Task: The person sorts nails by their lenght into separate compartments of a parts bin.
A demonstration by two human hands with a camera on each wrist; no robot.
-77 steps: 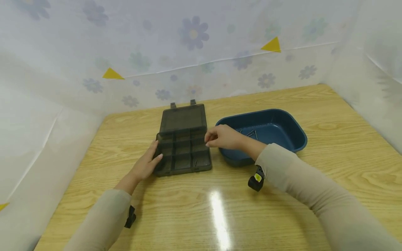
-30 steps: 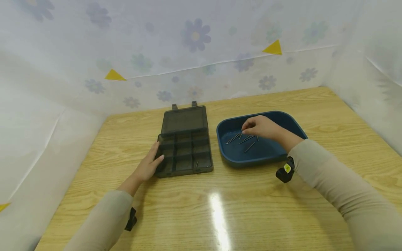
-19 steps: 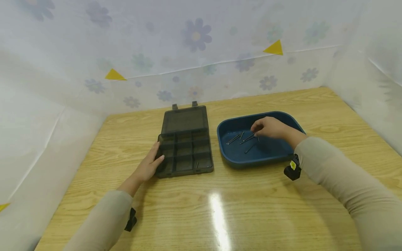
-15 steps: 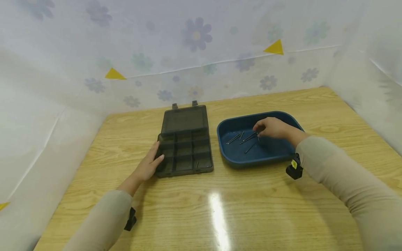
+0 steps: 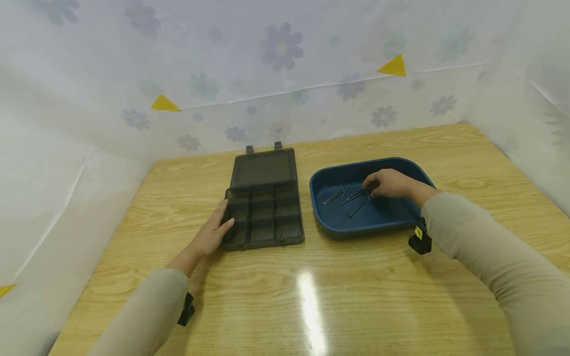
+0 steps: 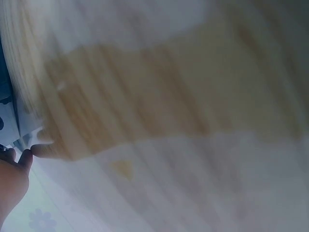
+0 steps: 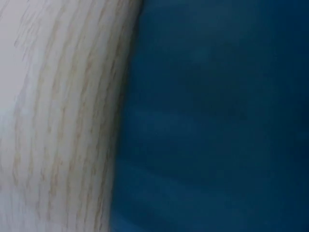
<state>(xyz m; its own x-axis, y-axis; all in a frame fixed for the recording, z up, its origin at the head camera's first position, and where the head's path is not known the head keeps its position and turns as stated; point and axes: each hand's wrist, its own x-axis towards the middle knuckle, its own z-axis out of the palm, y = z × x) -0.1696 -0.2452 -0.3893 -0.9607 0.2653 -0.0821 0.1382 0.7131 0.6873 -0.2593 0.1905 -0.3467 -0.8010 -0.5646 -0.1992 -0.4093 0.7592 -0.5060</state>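
In the head view my left hand (image 5: 208,235) rests, fingers extended, on the left side of a dark see-through compartment box (image 5: 261,222). Its lid (image 5: 264,168) lies open toward the wall. A thin metal nail (image 5: 280,233) lies in the front right compartment. My right hand (image 5: 392,183) reaches into a blue tray (image 5: 336,228), fingers bent down beside several thin dark nails (image 5: 355,195). One nail (image 5: 368,196) shows right at its fingertips; I cannot tell whether they pinch it. The left wrist view catches part of my left hand (image 6: 14,181) at its edge.
Box and tray stand side by side on a wood-grain table (image 5: 249,296), with a narrow strip of table between them. A white flowered sheet (image 5: 213,59) hangs behind and at both sides. Blue tray wall (image 7: 207,121) fills much of the right wrist view.
My right hand has moved from beside the box's right edge into the tray, then slightly right across the nails. The left hand has stayed at the box.
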